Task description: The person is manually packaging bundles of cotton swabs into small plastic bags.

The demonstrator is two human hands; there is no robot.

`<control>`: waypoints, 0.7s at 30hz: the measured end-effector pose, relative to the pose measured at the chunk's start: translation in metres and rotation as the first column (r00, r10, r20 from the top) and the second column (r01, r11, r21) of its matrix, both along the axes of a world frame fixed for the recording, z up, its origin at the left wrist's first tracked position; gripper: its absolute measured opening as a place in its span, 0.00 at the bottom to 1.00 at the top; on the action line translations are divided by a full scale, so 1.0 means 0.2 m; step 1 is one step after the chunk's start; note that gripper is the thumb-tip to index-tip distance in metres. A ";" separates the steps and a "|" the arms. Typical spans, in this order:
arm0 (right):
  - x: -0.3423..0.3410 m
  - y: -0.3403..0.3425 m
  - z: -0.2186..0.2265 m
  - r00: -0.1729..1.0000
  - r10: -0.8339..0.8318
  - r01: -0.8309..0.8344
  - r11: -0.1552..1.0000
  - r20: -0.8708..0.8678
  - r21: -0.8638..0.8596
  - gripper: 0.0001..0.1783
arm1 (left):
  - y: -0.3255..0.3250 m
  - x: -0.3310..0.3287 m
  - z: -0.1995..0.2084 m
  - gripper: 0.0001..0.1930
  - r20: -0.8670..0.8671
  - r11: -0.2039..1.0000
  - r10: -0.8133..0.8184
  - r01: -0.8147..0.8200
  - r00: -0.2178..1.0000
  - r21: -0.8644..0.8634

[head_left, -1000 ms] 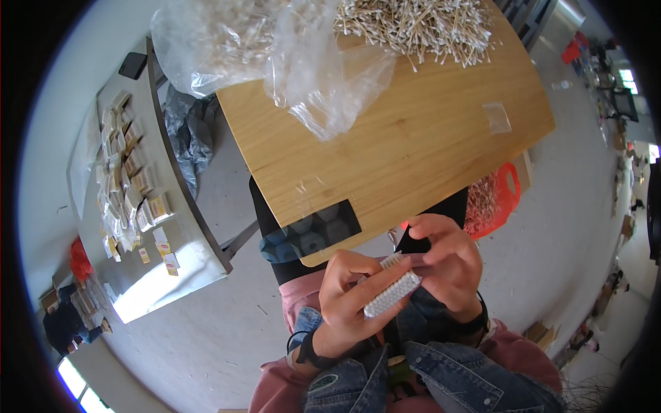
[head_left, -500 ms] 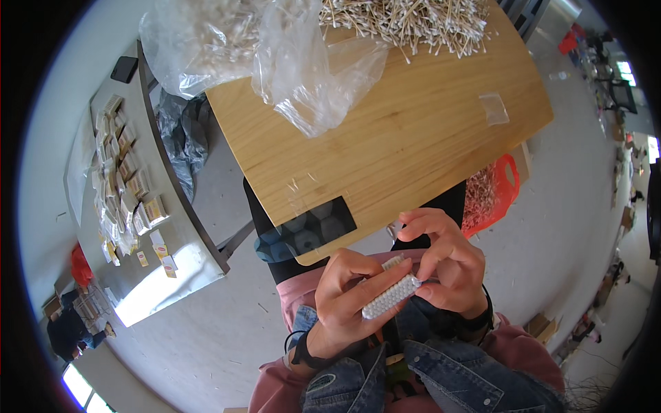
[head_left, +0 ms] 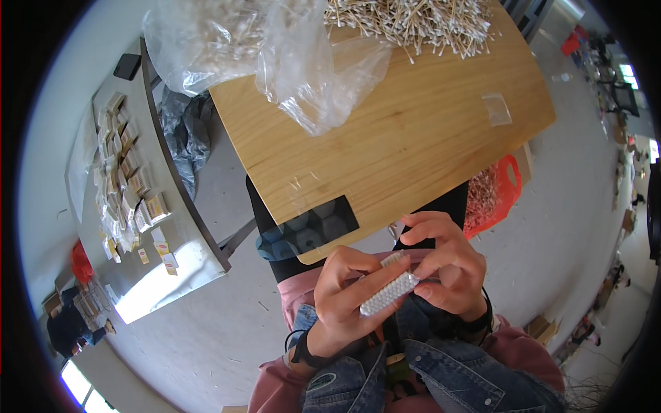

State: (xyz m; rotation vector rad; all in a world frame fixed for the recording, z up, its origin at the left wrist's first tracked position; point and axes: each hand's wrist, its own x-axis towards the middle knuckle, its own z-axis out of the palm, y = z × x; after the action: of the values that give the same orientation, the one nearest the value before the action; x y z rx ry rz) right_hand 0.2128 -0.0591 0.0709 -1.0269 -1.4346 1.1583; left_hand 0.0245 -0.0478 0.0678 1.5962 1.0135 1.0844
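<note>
In front of my chest, my left hand (head_left: 344, 292) is closed round a small block of cotton swabs (head_left: 387, 294). Their white tips face up in tight rows, and my fingers lie across the middle of the block. At its right end, the thumb and index finger of my right hand (head_left: 451, 268) pinch the corner; the other fingers of that hand are curled and raised. Whether a clear wrapper covers the block is hard to tell. A large heap of loose cotton swabs (head_left: 420, 24) lies on the far part of the wooden table (head_left: 385, 144).
A clear plastic bag (head_left: 303, 82) with swabs in it rests at the table's far left. A small clear packet (head_left: 497, 109) lies on the right. Many packed swab bundles (head_left: 124, 172) cover the side table. A red basket (head_left: 511, 186) of swabs stands below the table's right edge.
The block of swabs has shifted very slightly left in my hands. My right fingertips have moved a little along its right end; the grip looks much the same.
</note>
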 end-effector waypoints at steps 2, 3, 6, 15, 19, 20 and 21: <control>0.00 -0.01 -0.01 0.999 -0.041 0.040 0.999 0.016 0.024 0.12 | -0.01 0.00 0.00 0.27 0.005 1.000 0.011 -0.011 1.000 -0.002; -0.01 -0.01 -0.01 0.999 -0.039 0.039 0.999 0.016 0.025 0.12 | -0.01 0.00 0.00 0.27 0.012 1.000 0.020 -0.020 1.000 -0.005; -0.02 -0.01 -0.01 0.997 -0.061 0.061 0.998 -0.037 0.001 0.11 | -0.01 0.01 0.00 0.26 -0.001 0.999 0.031 -0.031 1.000 0.017; -0.02 -0.01 -0.01 0.994 -0.050 0.046 0.998 -0.098 -0.043 0.12 | 0.00 0.01 -0.02 0.23 0.002 0.997 0.024 -0.024 1.000 0.075; -0.01 0.00 0.00 0.994 -0.010 0.002 0.997 -0.106 -0.078 0.12 | 0.01 0.00 0.00 0.22 -0.008 0.999 0.008 -0.008 1.000 0.047; -0.01 0.00 0.01 0.994 -0.001 -0.010 0.995 -0.110 -0.102 0.12 | 0.00 0.00 0.00 0.25 -0.002 0.999 0.006 -0.006 1.000 0.033; -0.01 0.00 0.01 0.994 -0.002 -0.009 0.995 -0.109 -0.102 0.12 | 0.00 0.00 0.00 0.27 0.006 1.000 0.003 -0.004 1.000 0.021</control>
State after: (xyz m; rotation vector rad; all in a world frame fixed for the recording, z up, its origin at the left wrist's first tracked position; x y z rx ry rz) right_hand 0.2098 -0.0592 0.0722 -1.0152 -1.3031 1.2821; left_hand 0.0248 -0.0469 0.0675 1.6074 1.0045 1.1045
